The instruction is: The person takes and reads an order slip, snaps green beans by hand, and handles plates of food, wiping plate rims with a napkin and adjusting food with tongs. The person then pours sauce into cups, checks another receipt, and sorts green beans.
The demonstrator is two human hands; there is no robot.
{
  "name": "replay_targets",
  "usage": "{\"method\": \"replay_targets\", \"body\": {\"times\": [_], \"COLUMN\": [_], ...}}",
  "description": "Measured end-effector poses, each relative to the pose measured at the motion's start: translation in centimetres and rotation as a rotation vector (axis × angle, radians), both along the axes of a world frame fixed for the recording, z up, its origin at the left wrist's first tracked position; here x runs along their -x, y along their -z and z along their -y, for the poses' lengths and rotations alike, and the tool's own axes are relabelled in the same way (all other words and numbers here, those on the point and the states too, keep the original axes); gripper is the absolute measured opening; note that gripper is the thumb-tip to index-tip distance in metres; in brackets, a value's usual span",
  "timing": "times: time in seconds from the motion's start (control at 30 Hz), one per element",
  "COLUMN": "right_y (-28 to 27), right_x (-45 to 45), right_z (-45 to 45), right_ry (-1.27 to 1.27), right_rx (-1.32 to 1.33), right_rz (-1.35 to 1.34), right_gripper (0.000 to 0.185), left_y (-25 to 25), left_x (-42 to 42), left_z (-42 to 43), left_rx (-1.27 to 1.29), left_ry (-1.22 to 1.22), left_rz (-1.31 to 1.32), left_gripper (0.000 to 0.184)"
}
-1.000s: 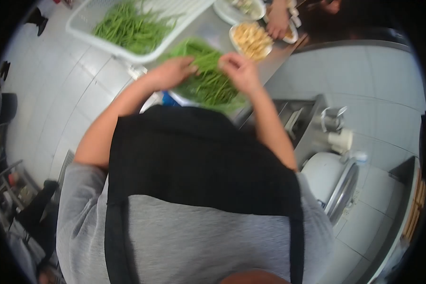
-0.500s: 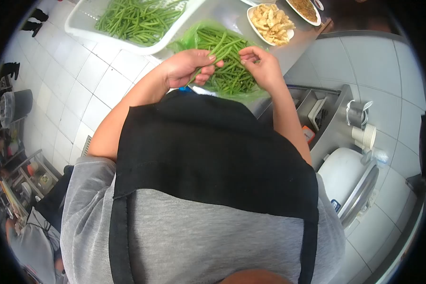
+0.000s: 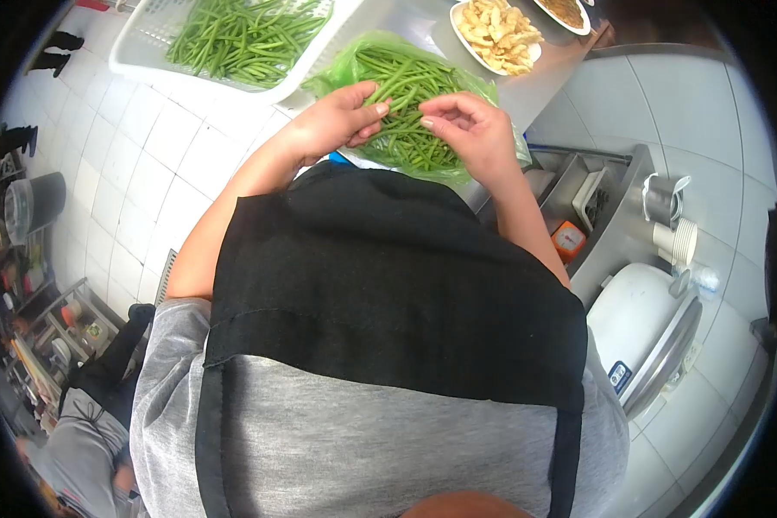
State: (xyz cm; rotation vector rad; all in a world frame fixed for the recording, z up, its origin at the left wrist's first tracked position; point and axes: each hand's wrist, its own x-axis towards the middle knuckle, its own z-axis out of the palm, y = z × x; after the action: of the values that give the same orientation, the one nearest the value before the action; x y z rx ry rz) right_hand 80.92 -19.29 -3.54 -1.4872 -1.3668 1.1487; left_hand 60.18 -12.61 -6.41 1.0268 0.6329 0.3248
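My left hand [image 3: 347, 121] is closed over the near left side of a green plastic bag [image 3: 340, 71], its fingers around green beans that blend with the pile behind. My right hand [image 3: 473, 129] is on the bag's right side, thumb and fingertips brought close in a pinch; what sits between them is too small to make out. Long green beans [image 3: 410, 138] fill the opened bag beneath both hands. Beyond, to the left, a white perforated basket [image 3: 128, 53] holds more green beans [image 3: 246, 39].
The bag rests on a metal counter [image 3: 410, 24]. A white bowl of pale fried pieces [image 3: 496, 36] and a dish of brown food [image 3: 565, 10] stand at the back right. On the right are an orange scale [image 3: 568, 240], stacked cups [image 3: 684, 242] and a white rice cooker [image 3: 632, 302]. Another person [image 3: 86, 449] is at lower left.
My right hand has shifted left, nearer my left hand. My left hand has turned slightly, and the beans that stuck out below it no longer show. The view has moved a little.
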Motion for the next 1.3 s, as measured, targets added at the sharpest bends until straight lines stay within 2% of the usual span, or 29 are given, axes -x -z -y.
{"method": "replay_targets", "body": {"times": [0.03, 0.13, 0.23, 0.33, 0.37, 0.5, 0.6, 0.7, 0.8, 0.9, 1.0, 1.03, 1.13, 1.2, 1.3], "right_y": [-0.3, 0.1, 0.1, 1.0, 1.5, 0.8, -0.1, 0.6, 2.3, 1.6, -0.5, -1.1, -0.6, 1.1, 1.1], "right_x": [0.1, -0.4, -0.2, 0.1, 0.2, 1.3, 1.6, 1.1, 1.1, 0.7, 0.2, 0.0, -0.6, -1.1, -1.2], "right_z": [0.2, -0.2, -0.3, -0.2, -0.1, 1.8, 2.1, 1.9, 1.9, 0.7, 0.4, 0.5, 0.6, 1.1, 1.2], "right_ry": [-0.013, 0.096, 0.078, 0.083, 0.083, 0.03, -0.062, -0.062, 0.157, 0.302, 0.115, 0.003, -0.114, -0.103, -0.112], "right_rx": [-0.055, -0.096, 0.056, 0.12, 0.129, -0.085, -0.207, -0.278, 0.012, -0.113, -0.328, -0.325, -0.516, -0.519, -0.519], "right_rz": [0.145, 0.01, -0.035, -0.088, -0.098, 0.18, 0.545, 0.604, -0.224, -0.639, 0.326, 0.467, 0.771, 0.8, 0.745], "right_gripper": [0.021, 0.021, 0.022, 0.019, 0.018, 0.008, 0.007, 0.009, 0.009, 0.006, 0.008, 0.013, 0.015, 0.017, 0.015], "left_y": [-0.4, -1.0, 0.1, -0.5, -0.6, -1.2, -2.0, -1.7, -0.6, 0.6, 1.3, 1.4, 0.9, 2.4, 0.8], "left_x": [-0.1, -0.2, -0.4, -0.2, -0.1, 0.2, 0.4, 0.4, 0.5, 0.9, 0.9, 0.9, 0.5, 0.3, -0.4], "left_z": [0.2, 0.7, 0.9, 0.8, 1.0, 1.3, 1.4, 1.9, 2.4, 2.7, 2.3, 2.1, 1.3, 1.2, 1.6], "left_rx": [-0.074, -0.145, -0.22, -0.575, -0.622, -0.735, -0.749, -0.738, -0.728, -0.625, -0.597, -0.609, -0.593, -0.773, -0.777], "left_ry": [0.011, -0.006, -0.04, -0.019, -0.046, -0.092, -0.091, -0.06, -0.001, 0.028, 0.045, 0.05, 0.093, 0.091, 0.075], "left_rz": [-0.051, -0.113, -0.137, -0.32, -0.325, -0.353, -0.34, -0.364, -0.366, -0.314, -0.293, -0.294, -0.397, -0.405, -0.381], "left_gripper": [0.021, 0.022, 0.021, 0.02, 0.02, 0.021, 0.021, 0.021, 0.022, 0.023, 0.025, 0.025, 0.027, 0.029, 0.029]}}
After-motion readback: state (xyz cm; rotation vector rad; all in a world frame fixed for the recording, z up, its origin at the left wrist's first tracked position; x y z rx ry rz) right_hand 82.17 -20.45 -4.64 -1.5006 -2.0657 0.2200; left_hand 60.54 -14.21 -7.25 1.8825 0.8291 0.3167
